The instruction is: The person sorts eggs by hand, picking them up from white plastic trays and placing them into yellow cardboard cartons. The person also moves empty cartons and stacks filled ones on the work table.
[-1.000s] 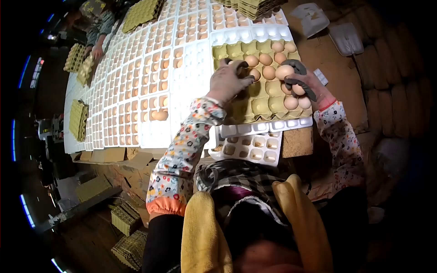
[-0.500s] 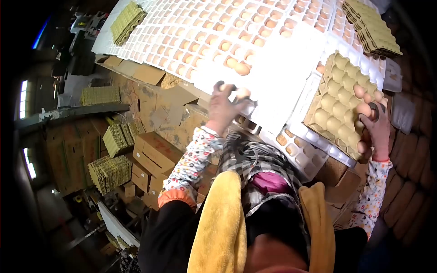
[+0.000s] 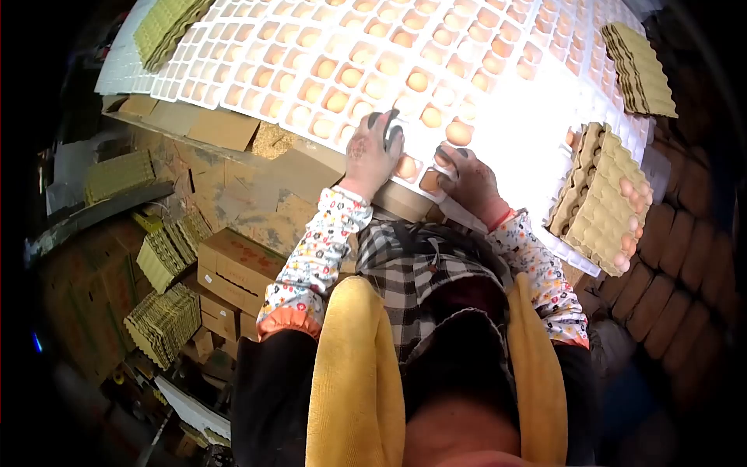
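My left hand (image 3: pixel 373 154) is over the near edge of a white egg tray (image 3: pixel 264 161), its dark-tipped fingers curled round a pale egg that is mostly hidden and washed out by glare. Close by on the right, my right hand (image 3: pixel 471 179) bends its fingers round a brown egg (image 3: pixel 443 159), partly covered by the fingertips. Between the hands, one egg (image 3: pixel 406 166) sits in a tray pocket. Another brown egg (image 3: pixel 459 133) lies just beyond my right fingers, and more eggs fill the pockets farther away.
To the right, a brown pulp tray (image 3: pixel 595 206) carries several eggs along its right side. Stacks of pulp trays stand at the far left (image 3: pixel 167 31) and far right (image 3: pixel 638 70). Cardboard boxes (image 3: pixel 237 268) are on the floor to the left. Strong glare whitens the middle.
My right hand has moved left from the pulp tray to the white tray, beside my left hand. The left hand has come down onto the white tray. The view has shifted.
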`<state>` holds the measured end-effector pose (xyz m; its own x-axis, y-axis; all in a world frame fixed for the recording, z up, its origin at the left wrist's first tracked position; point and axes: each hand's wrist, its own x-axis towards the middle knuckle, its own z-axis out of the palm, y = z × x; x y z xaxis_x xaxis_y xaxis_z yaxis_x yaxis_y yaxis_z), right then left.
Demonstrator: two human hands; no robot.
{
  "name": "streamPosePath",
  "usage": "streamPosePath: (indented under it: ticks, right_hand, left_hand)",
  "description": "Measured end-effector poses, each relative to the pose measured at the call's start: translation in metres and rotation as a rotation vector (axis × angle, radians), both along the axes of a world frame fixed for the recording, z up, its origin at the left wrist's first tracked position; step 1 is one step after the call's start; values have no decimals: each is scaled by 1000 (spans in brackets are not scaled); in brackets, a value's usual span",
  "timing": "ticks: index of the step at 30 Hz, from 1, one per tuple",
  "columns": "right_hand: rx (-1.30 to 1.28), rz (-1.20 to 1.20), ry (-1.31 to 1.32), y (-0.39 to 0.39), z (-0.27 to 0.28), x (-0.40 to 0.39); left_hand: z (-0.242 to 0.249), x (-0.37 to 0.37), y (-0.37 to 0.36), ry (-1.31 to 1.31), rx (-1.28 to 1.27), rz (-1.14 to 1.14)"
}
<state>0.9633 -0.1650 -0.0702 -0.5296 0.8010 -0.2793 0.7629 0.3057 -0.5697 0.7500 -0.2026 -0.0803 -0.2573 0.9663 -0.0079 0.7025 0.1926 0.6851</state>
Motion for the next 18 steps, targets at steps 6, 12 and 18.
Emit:
streamPosePath:
  ticks: [6, 12, 18]
  right_hand:
    - [409, -118, 314, 11, -34, -69]
    - [378, -235, -42, 29, -23, -23]
    - [-11, -92, -224, 57, 5, -16]
  left_hand:
    - [-50, -7, 35, 96, 234, -90]
    - [-51, 3, 34, 272, 180, -93]
    - [-49, 0, 32, 194, 196, -111]
